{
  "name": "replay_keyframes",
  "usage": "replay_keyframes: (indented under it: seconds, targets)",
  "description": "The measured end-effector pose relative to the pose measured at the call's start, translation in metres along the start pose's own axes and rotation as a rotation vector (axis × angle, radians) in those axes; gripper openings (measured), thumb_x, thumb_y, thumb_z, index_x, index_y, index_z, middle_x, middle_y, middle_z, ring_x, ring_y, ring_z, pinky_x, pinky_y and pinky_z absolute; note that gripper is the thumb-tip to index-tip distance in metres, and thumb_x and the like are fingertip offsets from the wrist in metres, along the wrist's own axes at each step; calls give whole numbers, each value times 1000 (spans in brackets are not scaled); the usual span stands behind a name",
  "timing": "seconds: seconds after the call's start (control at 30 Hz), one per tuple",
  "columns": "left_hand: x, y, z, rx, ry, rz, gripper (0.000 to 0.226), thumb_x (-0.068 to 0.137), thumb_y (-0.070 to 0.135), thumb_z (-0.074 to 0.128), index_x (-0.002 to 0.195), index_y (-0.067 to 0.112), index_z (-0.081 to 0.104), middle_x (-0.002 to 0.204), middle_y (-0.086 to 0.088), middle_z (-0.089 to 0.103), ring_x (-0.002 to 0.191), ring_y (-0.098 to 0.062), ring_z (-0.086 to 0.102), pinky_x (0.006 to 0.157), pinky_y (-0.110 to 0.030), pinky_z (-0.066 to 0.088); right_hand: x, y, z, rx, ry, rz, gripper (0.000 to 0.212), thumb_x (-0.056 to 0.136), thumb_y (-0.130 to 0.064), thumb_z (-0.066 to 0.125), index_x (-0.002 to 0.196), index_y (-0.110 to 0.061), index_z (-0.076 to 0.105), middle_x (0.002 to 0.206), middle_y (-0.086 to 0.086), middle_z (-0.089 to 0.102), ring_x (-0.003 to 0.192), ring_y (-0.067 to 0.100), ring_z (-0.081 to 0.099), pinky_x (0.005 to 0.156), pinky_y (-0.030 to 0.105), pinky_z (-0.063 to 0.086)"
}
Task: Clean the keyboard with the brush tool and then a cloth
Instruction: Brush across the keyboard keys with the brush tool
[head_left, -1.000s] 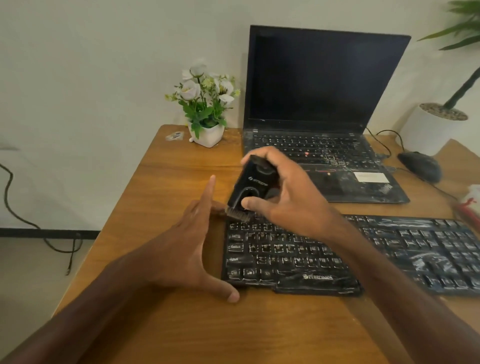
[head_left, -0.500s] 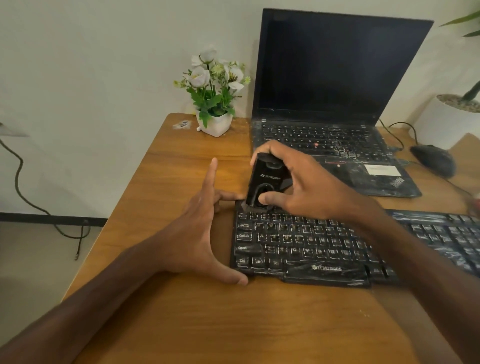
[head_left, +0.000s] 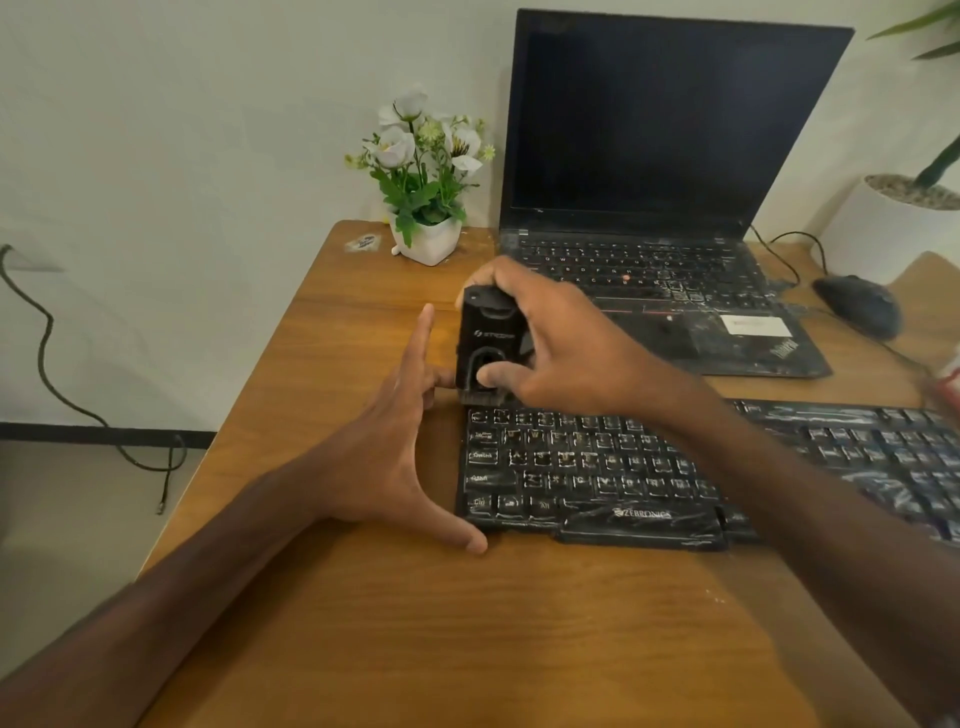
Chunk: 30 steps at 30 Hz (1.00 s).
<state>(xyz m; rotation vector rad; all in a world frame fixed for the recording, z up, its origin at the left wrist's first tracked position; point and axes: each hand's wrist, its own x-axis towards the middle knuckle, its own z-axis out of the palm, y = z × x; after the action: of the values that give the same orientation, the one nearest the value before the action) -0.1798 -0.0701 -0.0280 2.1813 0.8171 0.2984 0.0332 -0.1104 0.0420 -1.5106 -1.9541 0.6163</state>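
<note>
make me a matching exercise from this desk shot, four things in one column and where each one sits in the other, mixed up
Things
1. black brush tool
2. white pot of white flowers
3. black computer mouse
4. open black laptop

Places
A. right of the laptop, on its cable
B. back of the wooden desk, behind the black keyboard
C. in the right hand, bristles at the keyboard's top left corner
D. far left corner of the desk, left of the laptop

Pairs: 1-C, 2-D, 3-A, 4-B
</note>
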Motion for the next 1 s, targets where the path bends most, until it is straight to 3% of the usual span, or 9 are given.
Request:
replay_keyframes:
  seconds: [0.17, 0.4, 0.5, 0.63, 0.73, 0.83, 0.9, 1.0]
  targets:
    - [2, -3, -1, 19, -9, 57, 177, 39, 71, 97, 149, 49, -39, 158, 18, 35, 148, -6, 31, 124, -54, 29, -13, 19, -12, 63, -26, 80, 54, 80, 1, 79, 121, -20, 50, 115, -4, 61, 105, 18, 68, 73, 33, 64]
    - [1, -3, 0, 37, -8, 46, 174, 40, 68, 98, 151, 51, -36, 157, 20, 34, 145, -5, 31, 124, -54, 28, -17, 14, -36, -173, -35, 98, 59, 79, -6, 83, 122, -24, 47, 109, -10, 61, 97, 5, 64, 68, 19, 58]
    - [1, -3, 0, 29, -11, 50, 174, 40, 68, 98, 151, 51, -35, 157, 20, 34, 145, -4, 31, 124, -53, 29, -14, 10, -18, -34, 2, 63, 57, 78, -5, 83, 122, -20, 49, 110, -7, 61, 97, 9, 66, 72, 25, 62]
    - [2, -3, 1, 40, -3, 78, 173, 40, 75, 94, 153, 48, -34, 156, 18, 36, 146, -5, 32, 124, -54, 28, -8, 20, -7, -32, 40, 48, 56, 78, -7, 83, 121, -21, 49, 110, -4, 62, 100, 13, 66, 76, 39, 63]
    - [3, -4, 0, 56, -1, 94, 172, 40, 78, 91, 155, 45, -32, 155, 19, 37, 145, -5, 31, 124, -54, 27, -1, 27, -10, -98, 38, 71, 58, 79, -6, 82, 121, -23, 47, 110, -3, 62, 99, 14, 66, 76, 36, 63]
    - [2, -5, 0, 60, -4, 101, 172, 39, 79, 91, 155, 45, -31, 153, 23, 38, 144, -4, 32, 124, -54, 28, 0, 26, -17, -116, 80, 63, 59, 78, -6, 83, 123, -21, 47, 111, -3, 62, 101, 13, 66, 72, 22, 60]
    - [2, -6, 0, 60, -9, 100, 172, 38, 79, 91, 155, 46, -31, 150, 29, 35, 145, -5, 31, 124, -54, 28, -3, 24, -18, -54, 141, 24, 58, 77, -8, 84, 122, -17, 50, 111, -4, 63, 103, 14, 66, 74, 27, 61]
    - [3, -7, 0, 47, -16, 80, 173, 38, 76, 93, 155, 48, -31, 146, 37, 29, 148, -4, 28, 125, -53, 27, -7, 23, -9, 51, 85, 30, 56, 75, -8, 85, 120, -17, 52, 111, -4, 62, 105, 15, 66, 78, 36, 63]
